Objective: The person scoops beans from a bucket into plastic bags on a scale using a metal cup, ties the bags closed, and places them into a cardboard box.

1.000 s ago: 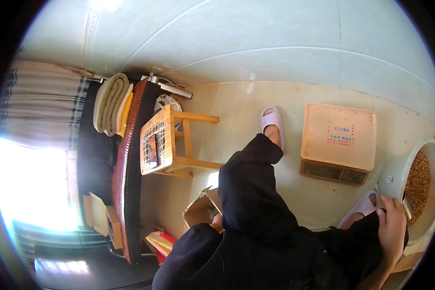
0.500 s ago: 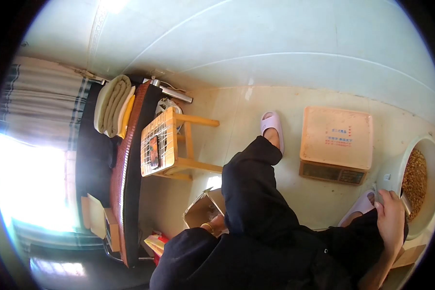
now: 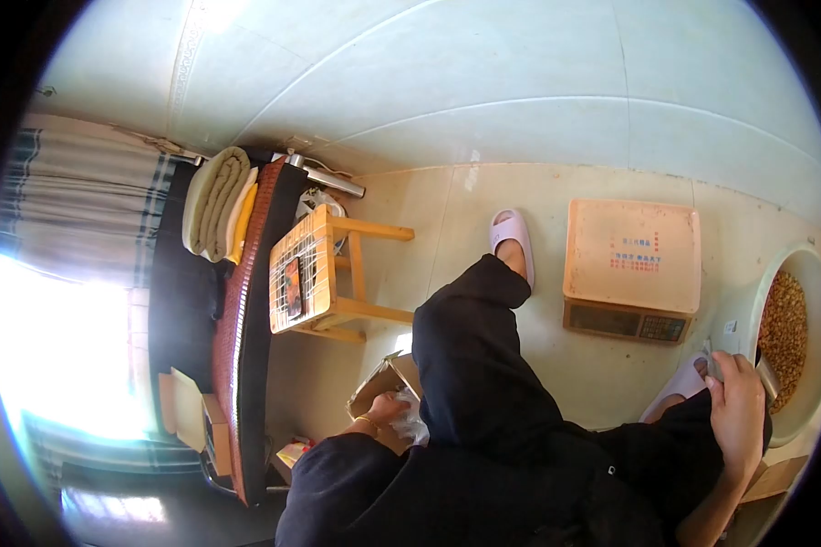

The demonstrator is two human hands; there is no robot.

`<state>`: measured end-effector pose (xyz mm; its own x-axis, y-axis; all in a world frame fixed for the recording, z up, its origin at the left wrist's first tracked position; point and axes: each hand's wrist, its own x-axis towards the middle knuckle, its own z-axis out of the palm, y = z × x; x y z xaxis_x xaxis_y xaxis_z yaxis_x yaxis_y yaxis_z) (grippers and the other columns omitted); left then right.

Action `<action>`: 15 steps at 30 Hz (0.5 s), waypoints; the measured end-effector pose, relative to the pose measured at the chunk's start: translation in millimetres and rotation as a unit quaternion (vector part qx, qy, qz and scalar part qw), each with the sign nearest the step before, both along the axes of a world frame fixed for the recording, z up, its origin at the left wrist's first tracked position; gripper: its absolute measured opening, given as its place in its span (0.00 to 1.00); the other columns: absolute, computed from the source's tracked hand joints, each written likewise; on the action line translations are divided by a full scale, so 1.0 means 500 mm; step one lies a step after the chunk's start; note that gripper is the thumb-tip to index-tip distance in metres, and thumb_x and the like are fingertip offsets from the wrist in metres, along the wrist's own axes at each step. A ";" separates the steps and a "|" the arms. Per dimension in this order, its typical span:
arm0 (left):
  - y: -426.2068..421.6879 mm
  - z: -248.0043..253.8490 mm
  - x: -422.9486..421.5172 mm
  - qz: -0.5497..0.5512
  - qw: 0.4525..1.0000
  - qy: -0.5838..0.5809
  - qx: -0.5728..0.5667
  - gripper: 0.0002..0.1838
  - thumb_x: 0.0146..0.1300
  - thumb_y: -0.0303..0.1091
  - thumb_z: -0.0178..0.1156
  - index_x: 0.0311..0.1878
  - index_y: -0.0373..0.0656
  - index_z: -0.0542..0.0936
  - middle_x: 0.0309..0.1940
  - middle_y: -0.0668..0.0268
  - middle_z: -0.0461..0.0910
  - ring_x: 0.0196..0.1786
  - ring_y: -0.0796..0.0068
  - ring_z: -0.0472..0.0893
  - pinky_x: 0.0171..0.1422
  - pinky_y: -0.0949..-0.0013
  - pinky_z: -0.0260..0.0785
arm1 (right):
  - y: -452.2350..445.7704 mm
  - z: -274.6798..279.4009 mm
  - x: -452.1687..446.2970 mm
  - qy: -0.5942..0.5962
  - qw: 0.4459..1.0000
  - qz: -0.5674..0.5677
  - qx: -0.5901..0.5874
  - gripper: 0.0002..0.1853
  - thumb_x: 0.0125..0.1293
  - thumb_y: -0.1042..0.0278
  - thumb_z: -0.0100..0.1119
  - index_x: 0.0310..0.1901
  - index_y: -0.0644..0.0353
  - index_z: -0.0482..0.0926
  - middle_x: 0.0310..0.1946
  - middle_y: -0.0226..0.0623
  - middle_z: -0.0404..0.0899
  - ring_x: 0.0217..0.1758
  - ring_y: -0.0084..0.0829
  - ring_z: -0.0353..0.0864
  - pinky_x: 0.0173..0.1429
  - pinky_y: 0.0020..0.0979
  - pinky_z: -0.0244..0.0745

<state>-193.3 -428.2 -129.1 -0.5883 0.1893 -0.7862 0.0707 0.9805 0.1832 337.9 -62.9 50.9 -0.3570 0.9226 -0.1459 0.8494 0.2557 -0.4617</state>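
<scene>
My left hand (image 3: 390, 407), with a gold-coloured bracelet at the wrist, is inside an open cardboard box (image 3: 367, 394) beside my leg. Its fingers are closed on crumpled clear plastic (image 3: 412, 421), which looks like thin bags. Bent over my knee, my right hand (image 3: 737, 410) is closed at the rim of a pale bucket (image 3: 734, 330). A small greyish piece shows at its fingertips, too unclear to name. Inside the bucket lie many golden-brown kernels or nuts (image 3: 783, 330). A shiny metal piece (image 3: 768, 376) stands at the bucket's inner edge beside my right hand.
A digital scale (image 3: 631, 260) with an orange-pink platform sits on the tiled floor (image 3: 429, 196). A wooden stool (image 3: 351, 273) bears a dark phone-like object (image 3: 294, 287). Left of it is a bed edge (image 3: 237, 365) with folded bedding (image 3: 217, 202) and an open carton (image 3: 192, 410).
My left hand has come up and left inside the box, and more of it and the clear plastic shows. My right hand stays at the bucket rim. The view has shifted slightly.
</scene>
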 end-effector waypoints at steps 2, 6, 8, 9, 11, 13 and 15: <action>-0.003 0.012 0.008 -0.095 0.987 0.128 -0.028 0.22 0.52 0.34 0.64 0.51 0.37 0.75 0.39 0.59 0.82 0.42 0.63 0.81 0.46 0.63 0.74 | -0.003 0.000 0.001 0.019 1.000 0.011 0.009 0.14 0.55 0.79 0.57 0.45 0.63 0.75 0.37 0.47 0.76 0.42 0.50 0.75 0.47 0.43 0.69; -0.008 0.014 0.036 -0.401 0.865 0.272 -0.128 0.26 0.53 0.34 0.62 0.56 0.37 0.71 0.38 0.56 0.81 0.42 0.63 0.82 0.46 0.64 0.75 | -0.007 0.001 0.005 0.006 1.000 0.012 0.021 0.14 0.55 0.79 0.57 0.45 0.63 0.75 0.37 0.47 0.76 0.43 0.50 0.75 0.47 0.43 0.69; -0.004 0.007 0.030 -0.341 0.924 0.144 -0.092 0.22 0.56 0.37 0.61 0.53 0.38 0.73 0.36 0.56 0.81 0.40 0.64 0.82 0.44 0.64 0.75 | -0.006 0.001 0.008 0.005 1.000 0.017 0.008 0.15 0.55 0.79 0.57 0.46 0.63 0.75 0.37 0.47 0.76 0.43 0.50 0.75 0.48 0.43 0.69; -0.008 0.001 0.031 -0.242 0.968 0.040 -0.053 0.20 0.57 0.38 0.60 0.51 0.38 0.74 0.35 0.56 0.81 0.39 0.64 0.82 0.43 0.64 0.76 | -0.005 -0.001 0.009 0.002 1.000 0.015 0.008 0.15 0.55 0.79 0.57 0.46 0.63 0.75 0.37 0.47 0.76 0.43 0.50 0.75 0.48 0.43 0.69; -0.015 0.003 0.032 -0.041 0.988 -0.146 0.017 0.18 0.60 0.40 0.58 0.48 0.38 0.76 0.33 0.56 0.80 0.37 0.65 0.83 0.41 0.64 0.76 | -0.007 -0.006 0.014 0.025 0.998 0.037 0.035 0.15 0.54 0.79 0.58 0.46 0.63 0.75 0.37 0.48 0.76 0.43 0.50 0.75 0.47 0.43 0.69; -0.023 0.013 0.032 0.040 0.963 -0.258 0.065 0.16 0.63 0.43 0.57 0.45 0.39 0.78 0.32 0.56 0.80 0.35 0.65 0.83 0.39 0.64 0.77 | -0.010 -0.011 0.020 0.008 0.998 0.044 0.050 0.15 0.53 0.76 0.60 0.45 0.62 0.76 0.35 0.49 0.75 0.41 0.50 0.75 0.46 0.44 0.69; -0.038 0.001 0.016 -0.006 0.983 -0.180 0.024 0.16 0.62 0.42 0.56 0.47 0.41 0.77 0.33 0.60 0.80 0.37 0.67 0.82 0.41 0.66 0.76 | -0.011 -0.001 0.024 0.024 0.997 0.053 0.052 0.14 0.54 0.75 0.60 0.45 0.62 0.77 0.34 0.48 0.76 0.41 0.50 0.76 0.45 0.44 0.70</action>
